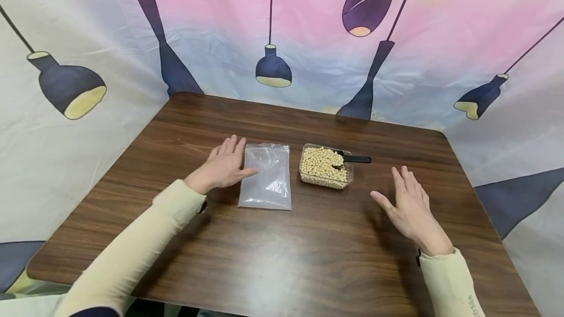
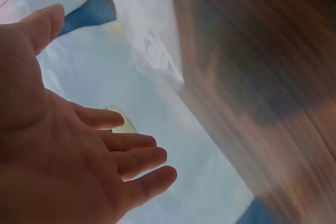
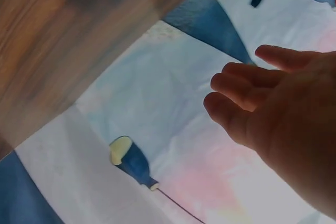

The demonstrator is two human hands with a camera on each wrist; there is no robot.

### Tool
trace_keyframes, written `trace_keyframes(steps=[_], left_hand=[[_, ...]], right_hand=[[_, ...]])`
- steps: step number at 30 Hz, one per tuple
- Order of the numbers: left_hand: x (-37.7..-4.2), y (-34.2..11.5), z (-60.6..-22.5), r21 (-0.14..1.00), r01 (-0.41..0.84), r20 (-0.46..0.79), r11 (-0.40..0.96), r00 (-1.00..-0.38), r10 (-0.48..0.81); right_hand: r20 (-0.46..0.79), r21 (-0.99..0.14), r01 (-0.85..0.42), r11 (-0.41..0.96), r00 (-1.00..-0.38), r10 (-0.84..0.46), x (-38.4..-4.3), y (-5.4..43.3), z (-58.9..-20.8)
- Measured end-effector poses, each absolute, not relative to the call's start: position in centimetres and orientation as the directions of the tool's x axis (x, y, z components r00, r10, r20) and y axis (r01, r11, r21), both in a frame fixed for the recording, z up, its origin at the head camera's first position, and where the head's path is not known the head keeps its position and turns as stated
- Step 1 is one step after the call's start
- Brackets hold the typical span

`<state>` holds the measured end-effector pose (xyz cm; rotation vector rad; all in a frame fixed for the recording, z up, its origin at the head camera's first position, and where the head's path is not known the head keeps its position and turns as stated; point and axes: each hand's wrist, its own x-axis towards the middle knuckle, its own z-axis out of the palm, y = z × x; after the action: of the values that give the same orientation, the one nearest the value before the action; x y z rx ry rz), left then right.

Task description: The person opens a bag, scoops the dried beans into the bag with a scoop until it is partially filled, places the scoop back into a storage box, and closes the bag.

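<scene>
A clear plastic zip bag (image 1: 266,180) lies flat on the table in the middle of the head view. To its right stands a clear plastic box (image 1: 326,183) filled with round, pale-yellow beans (image 1: 319,163). A black scoop (image 1: 358,159) rests in the beans, its handle jutting out over the right rim. My left hand (image 1: 224,165) is at the bag's left edge, fingers extended and thumb over the bag; whether it touches cannot be told. Well to the right of the box, my right hand (image 1: 411,204) hovers above the table with fingers spread, holding nothing.
The dark wooden table (image 1: 264,258) has rounded corners and runs back to a printed cloth (image 1: 220,53) showing hanging lamps. That cloth also closes off the left and right sides. Light glares on the tabletop near the front.
</scene>
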<state>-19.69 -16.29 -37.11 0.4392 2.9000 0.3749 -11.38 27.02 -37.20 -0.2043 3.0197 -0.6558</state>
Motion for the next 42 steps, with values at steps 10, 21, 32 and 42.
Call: trace_keyframes(steps=[10, 21, 32, 42], left_hand=[[-25.0, -13.2, -38.6, 0.331, 0.306, -0.123, 0.892, -0.924, 0.363], [-26.3, -14.3, -40.4, 0.369, 0.297, -0.077, 0.881, -0.935, 0.347], [-25.2, -15.2, -35.9, 0.535, 0.443, 0.156, 0.719, -0.889, 0.431], [-22.4, -15.1, -31.8, 0.404, 0.650, 0.364, 0.644, -0.760, 0.539]], right_hand=[[0.164, -0.421, -0.241, 0.874, -0.968, -0.189, -11.9, 23.6, -34.2], [0.164, -0.414, -0.345, 0.843, -0.939, -0.303, -14.7, 18.8, -32.3], [0.217, -0.503, -0.425, 0.752, -0.905, -0.367, -16.5, 13.8, -32.1], [0.290, -0.535, -0.522, 0.665, -0.852, -0.436, -17.6, 11.4, -32.5]])
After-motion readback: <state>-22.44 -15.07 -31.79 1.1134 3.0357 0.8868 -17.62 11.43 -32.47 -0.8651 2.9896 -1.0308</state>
